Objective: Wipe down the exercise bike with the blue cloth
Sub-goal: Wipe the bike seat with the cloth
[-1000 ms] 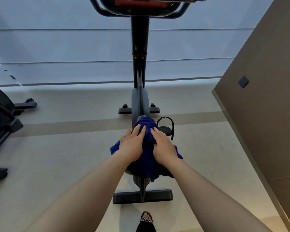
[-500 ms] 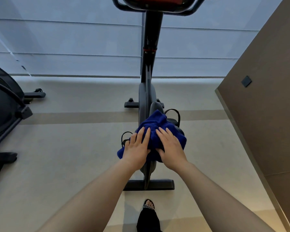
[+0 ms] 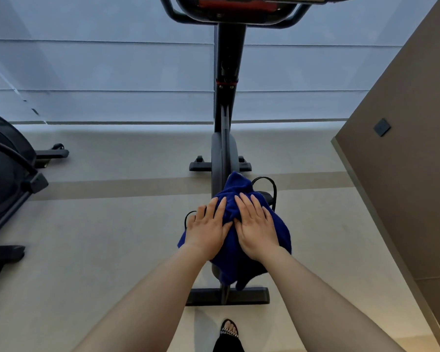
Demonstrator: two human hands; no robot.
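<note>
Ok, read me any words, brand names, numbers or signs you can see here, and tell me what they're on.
No text can be read anywhere.
Exercise bike: no legible brand or label; its console is cut off at the top edge.
Blue cloth: plain.
Dark wall plate: no marking visible.

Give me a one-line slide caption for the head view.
Both hands, left hand and right hand, press the blue cloth flat over the exercise bike saddle.

The black exercise bike loses its handlebars to the top edge; its seat lies hidden beneath the draped dark-blue terry cloth. A neighbouring black machine is cut off at the left.
</note>
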